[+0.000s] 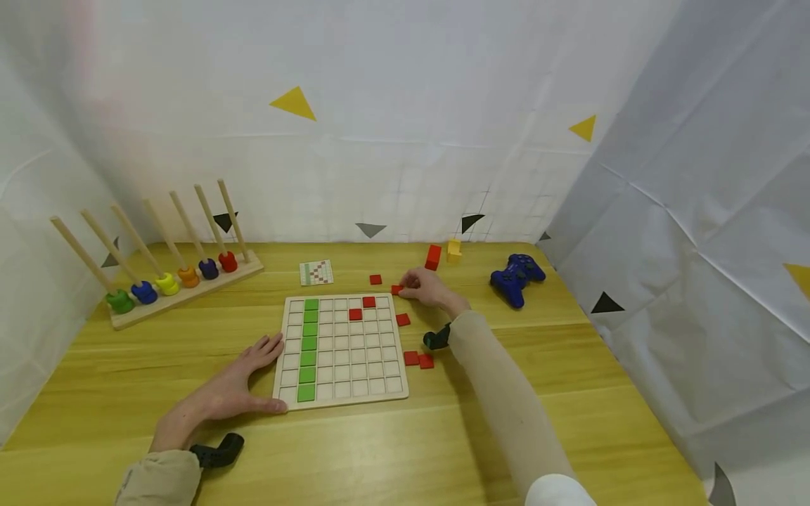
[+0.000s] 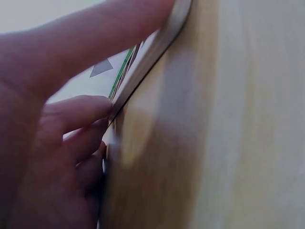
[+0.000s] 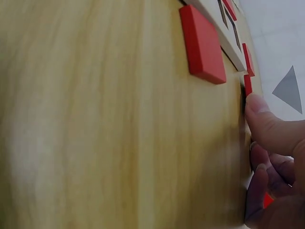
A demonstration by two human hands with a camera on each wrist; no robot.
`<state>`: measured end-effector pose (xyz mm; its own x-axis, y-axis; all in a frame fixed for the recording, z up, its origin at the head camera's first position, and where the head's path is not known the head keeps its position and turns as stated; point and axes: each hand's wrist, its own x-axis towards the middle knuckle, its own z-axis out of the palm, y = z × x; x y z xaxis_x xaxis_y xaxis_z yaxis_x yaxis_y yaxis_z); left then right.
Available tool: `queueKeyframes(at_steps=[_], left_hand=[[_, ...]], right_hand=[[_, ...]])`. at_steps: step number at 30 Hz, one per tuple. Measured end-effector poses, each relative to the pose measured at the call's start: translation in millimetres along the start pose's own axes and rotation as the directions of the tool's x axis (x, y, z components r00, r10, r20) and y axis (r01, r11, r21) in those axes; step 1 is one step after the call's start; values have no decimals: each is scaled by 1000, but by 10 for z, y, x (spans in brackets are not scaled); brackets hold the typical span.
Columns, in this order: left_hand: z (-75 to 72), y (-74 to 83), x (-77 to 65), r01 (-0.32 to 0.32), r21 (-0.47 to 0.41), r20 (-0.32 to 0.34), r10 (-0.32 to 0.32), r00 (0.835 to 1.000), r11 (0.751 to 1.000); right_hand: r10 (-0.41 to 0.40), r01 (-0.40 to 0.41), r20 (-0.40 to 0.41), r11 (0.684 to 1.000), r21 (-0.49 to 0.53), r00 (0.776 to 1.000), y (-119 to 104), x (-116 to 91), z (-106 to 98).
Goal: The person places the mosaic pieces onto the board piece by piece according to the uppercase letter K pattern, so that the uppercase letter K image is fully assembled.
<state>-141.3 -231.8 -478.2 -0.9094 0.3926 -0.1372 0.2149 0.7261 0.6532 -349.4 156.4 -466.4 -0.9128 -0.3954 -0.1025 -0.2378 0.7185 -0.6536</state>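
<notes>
A wooden grid board (image 1: 342,404) lies flat, with a column of green tiles (image 1: 309,343) and two red tiles (image 1: 355,314) set in its cells. My left hand (image 1: 237,386) rests along the board's left edge, fingers and thumb extended and touching the rim; the left wrist view shows the thumb (image 2: 119,21) against that rim. Just past the far right corner, my right hand (image 1: 427,287) pinches a red tile (image 1: 396,289) at the tabletop. In the right wrist view the thumb (image 3: 264,121) touches this tile, and the fingers partly hide it. Other red tiles (image 1: 411,358) lie right of the board.
A small pattern card (image 1: 316,273) and a loose red tile (image 1: 376,279) lie behind the board. A peg stand with coloured beads (image 1: 190,292) is at left. Back right are a red block (image 1: 433,257), a yellow block (image 1: 453,251) and a blue game controller (image 1: 517,280).
</notes>
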Motion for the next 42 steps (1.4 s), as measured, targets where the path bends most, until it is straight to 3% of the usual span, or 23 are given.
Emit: queueKeyframes(at_steps=[8,13,20,25,36,42], left_hand=[[-19,10,-5,-17,2,-3,17,1000,1000],[-19,4,-13,-14,-13,1,14,1000,1000],[-22,-7,-6,-17,-30,1,17,1000,999],[-18,-12,-2,-22,-26,0,22,1000,999],[5,-17,2,-1,-24,8,2,1000,1000],[2,-14,-1,-6,-17,0,6,1000,1000]], right_hand=[[11,-10,-9,995,99,1000,36,-68,-35],[1,2,-19,990,142,1000,-95,-178,-14],[-121,126,-46,985,114,992,-469,-327,164],[-186,187,-20,973,136,982,-771,-394,306],[-241,234,29,962,143,970,-893,-384,706],[-260,257,72,965,54,963,-910,-361,829]])
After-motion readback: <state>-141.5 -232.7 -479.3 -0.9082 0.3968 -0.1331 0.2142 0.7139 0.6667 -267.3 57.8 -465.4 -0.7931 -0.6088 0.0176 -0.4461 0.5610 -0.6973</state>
